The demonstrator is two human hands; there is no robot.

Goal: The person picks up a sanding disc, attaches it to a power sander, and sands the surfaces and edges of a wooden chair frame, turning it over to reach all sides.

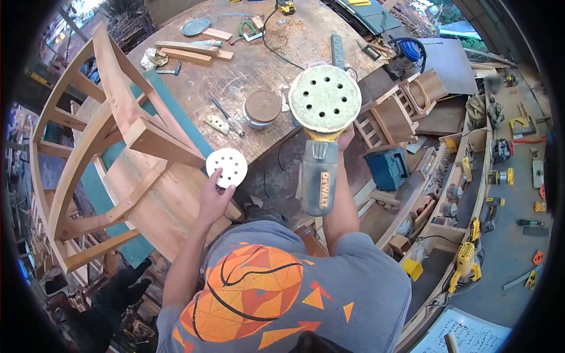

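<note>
Between the thumb and fingers of my left hand (216,195) is a white round sanding disc (227,167) with several holes. My right hand (346,139) is mostly hidden behind a yellow and black sander (321,170), which it holds up with the pad turned toward the camera. The sander's round pad (325,99) is pale green with several holes. To the left of the raised sander, a round tub with a brown lid (263,107) stands on the workbench (235,73). A wooden chair (141,141) lies tilted left of my left hand, its leg end close to the disc.
Wood strips (188,54), a hammer (170,69) and a green clamp (250,31) lie on the bench. A black cord crosses it. At right are small wooden chairs (391,120), a blue toolbox (388,167) and a shelf with power tools (465,265).
</note>
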